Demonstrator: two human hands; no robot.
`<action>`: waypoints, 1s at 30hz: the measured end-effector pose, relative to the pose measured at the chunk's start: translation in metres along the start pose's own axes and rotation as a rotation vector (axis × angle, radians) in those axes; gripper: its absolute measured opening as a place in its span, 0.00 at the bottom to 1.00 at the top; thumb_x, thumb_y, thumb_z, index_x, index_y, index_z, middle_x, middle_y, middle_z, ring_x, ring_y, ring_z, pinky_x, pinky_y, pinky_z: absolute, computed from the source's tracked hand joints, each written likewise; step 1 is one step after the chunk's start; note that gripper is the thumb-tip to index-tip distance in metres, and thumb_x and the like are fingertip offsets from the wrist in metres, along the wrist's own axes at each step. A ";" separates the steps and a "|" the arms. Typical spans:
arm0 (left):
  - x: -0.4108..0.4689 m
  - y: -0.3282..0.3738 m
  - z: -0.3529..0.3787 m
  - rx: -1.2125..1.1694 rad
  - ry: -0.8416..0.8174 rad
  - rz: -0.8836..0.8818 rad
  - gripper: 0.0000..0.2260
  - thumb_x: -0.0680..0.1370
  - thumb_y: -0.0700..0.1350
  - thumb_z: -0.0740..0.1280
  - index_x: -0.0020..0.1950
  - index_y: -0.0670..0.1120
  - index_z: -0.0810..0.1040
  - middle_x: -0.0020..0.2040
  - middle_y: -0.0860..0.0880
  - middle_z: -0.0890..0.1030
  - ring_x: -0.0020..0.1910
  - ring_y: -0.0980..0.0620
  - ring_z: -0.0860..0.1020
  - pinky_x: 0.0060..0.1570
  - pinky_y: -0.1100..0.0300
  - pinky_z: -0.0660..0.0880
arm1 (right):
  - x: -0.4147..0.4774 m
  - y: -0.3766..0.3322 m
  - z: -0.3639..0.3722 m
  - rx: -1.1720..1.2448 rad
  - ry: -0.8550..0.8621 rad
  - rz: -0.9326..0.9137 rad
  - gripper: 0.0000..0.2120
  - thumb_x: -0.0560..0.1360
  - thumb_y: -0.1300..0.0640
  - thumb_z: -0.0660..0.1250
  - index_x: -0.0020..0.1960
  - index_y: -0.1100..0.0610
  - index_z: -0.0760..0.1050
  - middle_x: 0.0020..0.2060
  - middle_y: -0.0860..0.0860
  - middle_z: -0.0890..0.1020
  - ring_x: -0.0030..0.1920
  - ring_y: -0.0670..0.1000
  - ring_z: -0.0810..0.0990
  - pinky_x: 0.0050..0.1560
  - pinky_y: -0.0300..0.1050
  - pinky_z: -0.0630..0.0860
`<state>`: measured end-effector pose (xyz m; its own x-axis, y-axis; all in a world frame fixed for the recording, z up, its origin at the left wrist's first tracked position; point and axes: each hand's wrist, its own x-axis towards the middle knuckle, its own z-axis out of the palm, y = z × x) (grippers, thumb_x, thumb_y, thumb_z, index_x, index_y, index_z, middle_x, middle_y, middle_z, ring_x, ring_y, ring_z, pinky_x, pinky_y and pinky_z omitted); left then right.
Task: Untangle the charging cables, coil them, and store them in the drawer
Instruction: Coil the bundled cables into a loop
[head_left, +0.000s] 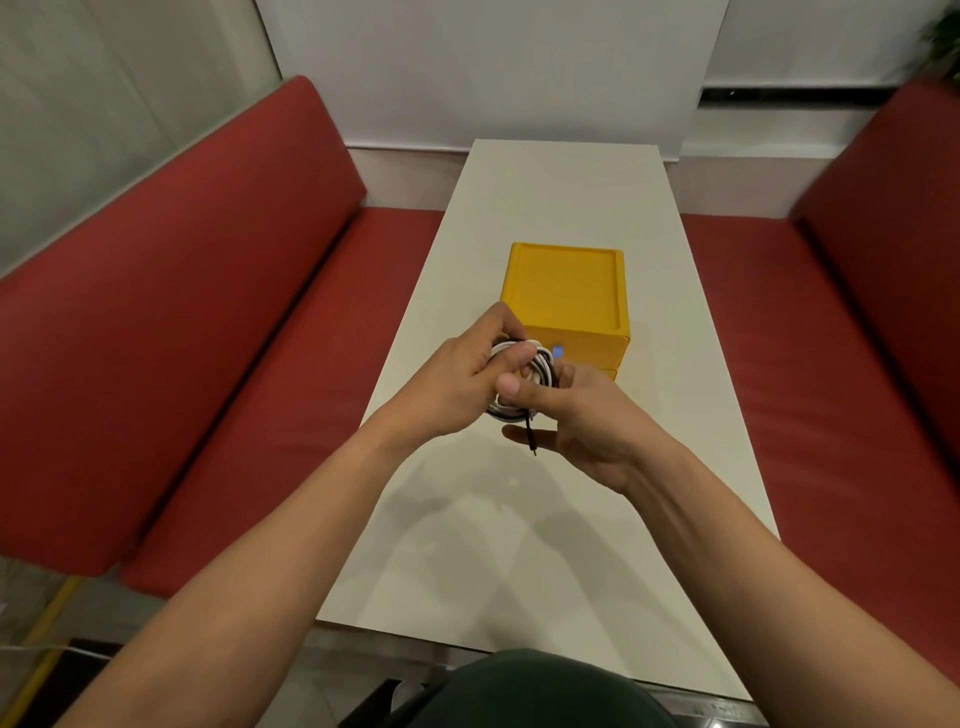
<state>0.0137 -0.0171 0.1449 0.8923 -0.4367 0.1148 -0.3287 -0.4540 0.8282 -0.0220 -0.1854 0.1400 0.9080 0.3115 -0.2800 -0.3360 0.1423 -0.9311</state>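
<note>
Two cables (541, 362), left hand (465, 382), right hand (589, 418), mid-table (519, 551)

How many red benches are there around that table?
2. The left red bench runs along the white table on its left side; the right red bench runs along its right side. More could lie outside the frame.
</note>
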 end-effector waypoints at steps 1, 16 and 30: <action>0.001 0.000 -0.001 -0.003 -0.007 -0.003 0.04 0.86 0.52 0.61 0.54 0.53 0.70 0.44 0.55 0.81 0.41 0.57 0.78 0.42 0.55 0.76 | 0.001 0.000 0.001 -0.024 0.012 0.006 0.19 0.72 0.57 0.77 0.61 0.58 0.80 0.52 0.56 0.86 0.57 0.56 0.85 0.63 0.61 0.79; 0.004 -0.009 0.002 0.149 0.142 0.049 0.06 0.86 0.51 0.62 0.57 0.49 0.72 0.39 0.55 0.81 0.35 0.59 0.78 0.32 0.65 0.70 | 0.011 0.007 -0.007 0.012 0.118 -0.115 0.15 0.80 0.62 0.69 0.66 0.60 0.76 0.50 0.56 0.86 0.51 0.54 0.85 0.54 0.52 0.83; 0.010 -0.010 0.009 0.245 0.108 0.070 0.09 0.86 0.51 0.62 0.58 0.47 0.76 0.36 0.59 0.77 0.35 0.63 0.78 0.31 0.68 0.67 | 0.021 0.011 -0.023 0.232 -0.001 -0.009 0.08 0.81 0.61 0.66 0.58 0.59 0.80 0.48 0.55 0.83 0.51 0.52 0.80 0.67 0.61 0.75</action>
<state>0.0231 -0.0236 0.1330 0.8881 -0.3944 0.2359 -0.4443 -0.6056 0.6602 -0.0005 -0.1992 0.1184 0.9110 0.3102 -0.2717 -0.3765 0.3571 -0.8548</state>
